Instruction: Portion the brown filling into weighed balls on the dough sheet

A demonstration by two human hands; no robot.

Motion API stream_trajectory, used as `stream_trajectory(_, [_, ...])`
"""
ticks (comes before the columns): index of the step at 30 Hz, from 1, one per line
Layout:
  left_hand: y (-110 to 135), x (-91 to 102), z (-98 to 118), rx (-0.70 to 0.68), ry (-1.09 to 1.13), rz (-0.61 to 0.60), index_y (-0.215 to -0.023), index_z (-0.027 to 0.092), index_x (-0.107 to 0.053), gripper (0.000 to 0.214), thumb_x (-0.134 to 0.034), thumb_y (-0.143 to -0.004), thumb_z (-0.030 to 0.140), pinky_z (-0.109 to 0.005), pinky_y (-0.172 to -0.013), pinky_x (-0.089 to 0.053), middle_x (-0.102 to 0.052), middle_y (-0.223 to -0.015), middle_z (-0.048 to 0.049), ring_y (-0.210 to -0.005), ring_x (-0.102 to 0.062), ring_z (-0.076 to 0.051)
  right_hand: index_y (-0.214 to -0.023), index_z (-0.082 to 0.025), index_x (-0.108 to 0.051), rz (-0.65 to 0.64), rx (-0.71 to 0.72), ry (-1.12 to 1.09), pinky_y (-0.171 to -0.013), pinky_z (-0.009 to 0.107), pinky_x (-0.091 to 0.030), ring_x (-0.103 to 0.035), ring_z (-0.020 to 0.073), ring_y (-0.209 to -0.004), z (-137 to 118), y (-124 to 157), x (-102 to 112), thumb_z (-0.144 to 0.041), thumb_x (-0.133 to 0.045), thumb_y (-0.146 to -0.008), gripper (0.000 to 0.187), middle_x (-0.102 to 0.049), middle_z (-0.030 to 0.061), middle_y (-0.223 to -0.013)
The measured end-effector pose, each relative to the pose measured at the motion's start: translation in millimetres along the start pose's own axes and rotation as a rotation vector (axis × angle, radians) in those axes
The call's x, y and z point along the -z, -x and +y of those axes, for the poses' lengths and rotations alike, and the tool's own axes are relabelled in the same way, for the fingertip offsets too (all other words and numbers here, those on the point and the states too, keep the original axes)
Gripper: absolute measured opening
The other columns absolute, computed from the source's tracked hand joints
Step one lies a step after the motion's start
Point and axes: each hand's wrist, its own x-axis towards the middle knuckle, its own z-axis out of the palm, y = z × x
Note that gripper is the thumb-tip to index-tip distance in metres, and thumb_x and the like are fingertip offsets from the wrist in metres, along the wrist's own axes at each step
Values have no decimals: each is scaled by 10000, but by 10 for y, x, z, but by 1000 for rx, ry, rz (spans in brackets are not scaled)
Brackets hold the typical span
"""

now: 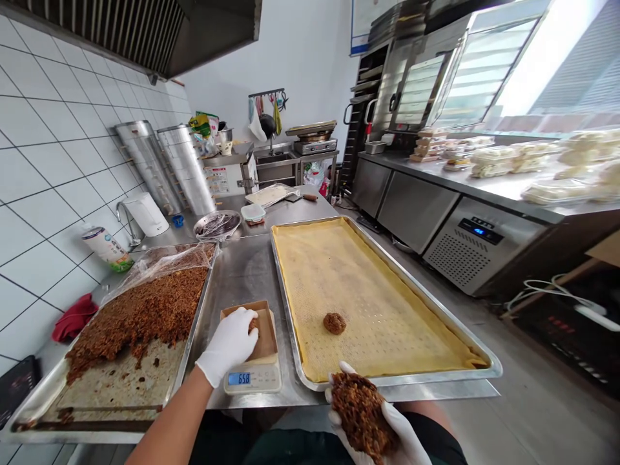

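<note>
My left hand (231,343), in a white glove, reaches over a brown cardboard tray (265,330) on a small digital scale (252,380). Its fingers curl round a small lump of brown crumbly mixture (254,325), mostly hidden by the hand. The scale's display appears to read 658; any decimal point is unclear. At the front edge, my gloved right hand (404,429) holds a large clump of the same mixture (362,416), palm up. A single round ball of mixture (334,323) sits on the yellowish mat (334,271) lining a large metal baking tray (438,309).
On the left, another metal tray (186,352) holds a heap of brown mixture (145,310), partly under plastic wrap (167,261). Behind stand a wrapped bowl (217,225) and a lidded container (252,213). Packed food boxes (494,160) line the right counter.
</note>
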Motion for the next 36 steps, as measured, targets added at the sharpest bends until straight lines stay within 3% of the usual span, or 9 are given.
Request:
stream_trajectory(3, [-81,155,-35,57,182,-28,-1035,218,-706,248,-572,-832,268,-384,-942,-456,-728,-1079,-83,-1019,-639,-250,-1106,-287,-757,15,5,-13,-853,418,-599,-721,272,-961,-40,14,16,-455,-709,-796,356,-760,106,-1134])
stream_trajectory(7, [-112,191,105,118,520,-62,-995,196,-659,362,-502,-889,505,-241,-566,-436,-724,-954,-63,-766,-639,-179,-1155,-289,-736,-20,47,-15,-869,434,-583,-699,282,-1019,-97,44,2,-425,-665,-839,352,-733,115,-1208])
stream_trajectory(10, [-60,-13,390,106,739,-88,-912,207,-594,387,-479,-893,576,-190,-451,-321,-637,-790,-3,-590,-555,-111,-1183,-259,-725,-37,79,-27,-844,425,-580,-697,291,-1013,-142,61,0,-417,-676,-831,389,-728,133,-1213])
stream_trajectory(16, [-80,-590,955,146,1153,-232,-847,165,-628,181,-707,-767,307,-210,-609,-487,-677,-901,-50,-767,-674,-142,-1203,-239,-711,-11,121,-70,-816,421,-582,-701,265,-963,-258,149,13,-370,-678,-845,383,-740,132,-1176])
stream_trajectory(19, [-198,-797,1067,156,1142,-254,-980,139,-677,287,-733,-717,235,-178,-452,-371,-719,-912,-81,-558,-570,-71,-1208,-230,-708,-22,147,-87,-820,425,-580,-697,285,-1000,-319,215,29,-375,-674,-851,387,-736,135,-1187])
stream_trajectory(22, [-313,-924,1114,164,1133,-288,-910,143,-669,247,-756,-702,244,-168,-407,-301,-687,-759,-31,-505,-511,-58,-1210,-215,-707,-24,155,-99,-824,420,-582,-700,289,-998,-362,262,48,-377,-694,-838,406,-739,135,-1177])
stream_trajectory(29, [-406,-1039,1179,251,1164,-343,-689,165,-540,445,-619,-817,584,-177,-347,-156,-518,-539,39,-367,-383,-39,-1209,-178,-706,-29,192,-115,-805,420,-587,-710,299,-979,-426,296,87,-360,-719,-817,432,-747,150,-1155])
stream_trajectory(33, [-321,-1001,1227,263,1200,-418,-947,164,-619,360,-667,-796,487,-179,-415,-352,-698,-765,-45,-558,-624,-117,-1191,-183,-712,-48,199,-99,-786,422,-588,-713,294,-953,-483,318,114,-365,-723,-816,417,-740,149,-1174])
stream_trajectory(36, [-267,-999,1256,257,1216,-421,-1006,171,-624,352,-681,-796,448,-165,-381,-285,-723,-868,-48,-475,-548,-62,-1211,-184,-697,-46,205,-97,-795,425,-582,-710,290,-969,-505,322,128,-360,-714,-830,420,-726,157,-1212])
